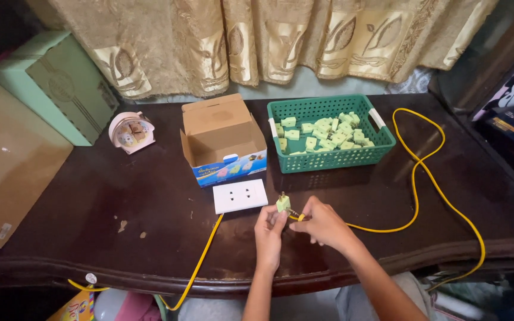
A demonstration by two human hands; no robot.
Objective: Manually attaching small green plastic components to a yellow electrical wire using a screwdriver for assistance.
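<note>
Your left hand (pixel 270 229) pinches a small pale green plug adapter (pixel 283 203) near the front edge of the dark wooden table (pixel 150 208), its metal prongs pointing up and away from you. Your right hand (pixel 323 224) is closed around the end of the yellow cable (pixel 414 178), pressing its tip against the adapter's underside.

The grip on the adapter looks slight: only fingertips hold it, so a hard push from the cable end could twist it out of your fingers and send it skidding off the front edge. The bare prongs stand close to your left fingers, and a slip could jab them.

Just beyond your hands lies the white double socket plate (pixel 240 195), with another yellow lead running from it over the front edge. If that socket is live, which the view does not show, touching the prongs would be a hazard.

The cable loops wide toward the right edge and hangs over the front; a snag there could jerk your right hand. Farther back stand the green basket (pixel 328 159) of more adapters and an open cardboard box (pixel 221 139).
</note>
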